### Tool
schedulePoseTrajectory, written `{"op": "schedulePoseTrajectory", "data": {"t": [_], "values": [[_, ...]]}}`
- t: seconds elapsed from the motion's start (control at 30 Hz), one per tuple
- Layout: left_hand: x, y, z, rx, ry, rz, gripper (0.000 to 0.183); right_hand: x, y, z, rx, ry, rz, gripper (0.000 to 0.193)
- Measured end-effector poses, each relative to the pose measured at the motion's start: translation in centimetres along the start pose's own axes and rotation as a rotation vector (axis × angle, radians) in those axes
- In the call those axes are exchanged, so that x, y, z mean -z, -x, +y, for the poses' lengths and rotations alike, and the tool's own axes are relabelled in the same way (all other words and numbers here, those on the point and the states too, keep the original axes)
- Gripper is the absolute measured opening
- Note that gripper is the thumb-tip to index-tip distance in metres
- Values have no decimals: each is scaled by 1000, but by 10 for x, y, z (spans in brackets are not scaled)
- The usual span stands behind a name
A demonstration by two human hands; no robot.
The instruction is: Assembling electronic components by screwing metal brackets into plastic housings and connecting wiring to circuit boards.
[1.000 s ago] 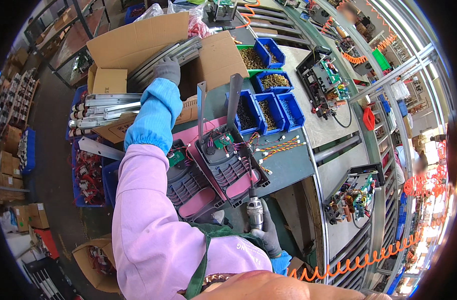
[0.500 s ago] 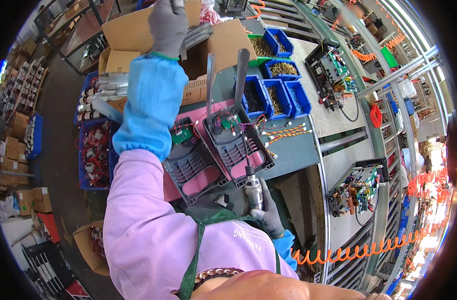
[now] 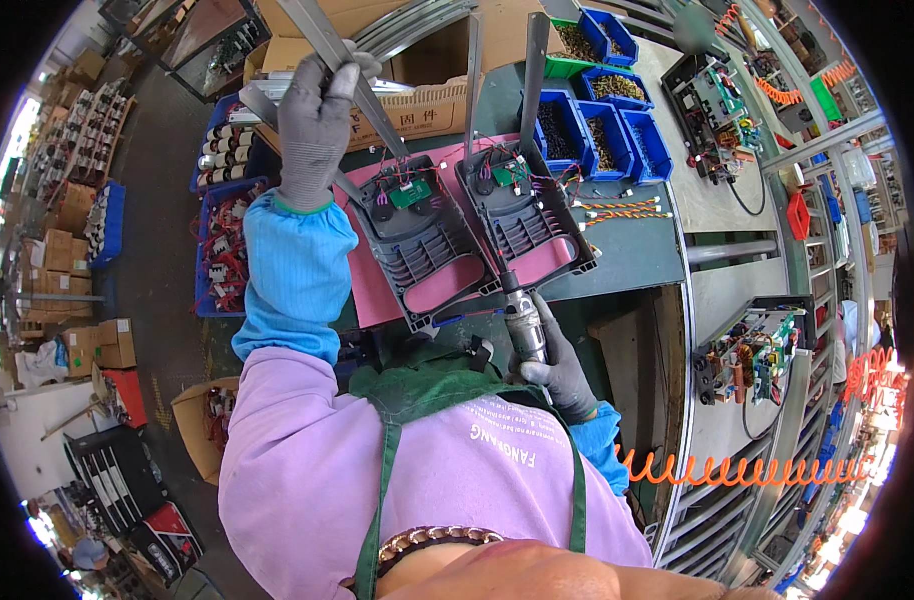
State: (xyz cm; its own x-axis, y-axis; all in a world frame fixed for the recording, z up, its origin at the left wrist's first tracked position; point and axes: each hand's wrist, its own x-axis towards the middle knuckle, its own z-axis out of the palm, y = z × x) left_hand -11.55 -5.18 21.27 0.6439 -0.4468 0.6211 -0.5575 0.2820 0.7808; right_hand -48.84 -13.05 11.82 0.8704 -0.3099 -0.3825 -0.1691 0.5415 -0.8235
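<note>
My gloved left hand (image 3: 317, 135) is closed around a long grey metal bar (image 3: 322, 35). The bar slants down, its lower end at the far end of the left black plastic housing (image 3: 422, 235). A small green circuit board (image 3: 410, 193) with thin wires sits in that housing. Beside it lies a second black housing (image 3: 522, 215), with two metal bars (image 3: 534, 85) standing up from its far end. My gloved right hand (image 3: 562, 370) is wrapped round a silver power screwdriver (image 3: 524, 325), whose long bit reaches over the right housing.
Blue bins (image 3: 562, 135) of screws stand at the far right of the bench. Twisted wires (image 3: 622, 212) lie near them. An open cardboard box (image 3: 427, 108) holds more metal bars. Blue crates of parts (image 3: 222, 255) stand left. An orange coiled hose (image 3: 737, 468) runs right.
My left hand has come back from over the cardboard box to the left housing, and a metal bar now shows in it. The right hand still holds the screwdriver. The whole view has shifted.
</note>
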Motion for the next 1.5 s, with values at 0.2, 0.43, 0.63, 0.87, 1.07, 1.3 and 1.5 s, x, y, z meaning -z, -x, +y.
{"op": "schedulePoseTrajectory", "data": {"t": [0.2, 0.43, 0.63, 0.87, 1.07, 1.3, 1.5], "values": [[-6, 15, -19, 50, 57, -56, 22, -8, 8, 4, 2, 7, 27, 119], [-7, 16, -18, 52, 74, -61, 23, -6, 12, 12, 30, -25, 84, 119], [-12, 11, -37, 31, 49, -133, 25, -10, 12, 7, -19, -3, 74, 119], [-11, 9, -56, 97, 65, -231, 27, -11, 10, 6, -4, -10, 71, 117], [-7, 2, -68, 104, 194, -392, 34, -15, 5, -1, -55, -10, 50, 118], [-8, 8, -77, 180, 256, -418, 33, -18, -3, 3, -26, 33, 13, 121], [-20, 28, -105, 287, 2, -370, 30, -17, -26, 0, -31, 69, -63, 105]]}}
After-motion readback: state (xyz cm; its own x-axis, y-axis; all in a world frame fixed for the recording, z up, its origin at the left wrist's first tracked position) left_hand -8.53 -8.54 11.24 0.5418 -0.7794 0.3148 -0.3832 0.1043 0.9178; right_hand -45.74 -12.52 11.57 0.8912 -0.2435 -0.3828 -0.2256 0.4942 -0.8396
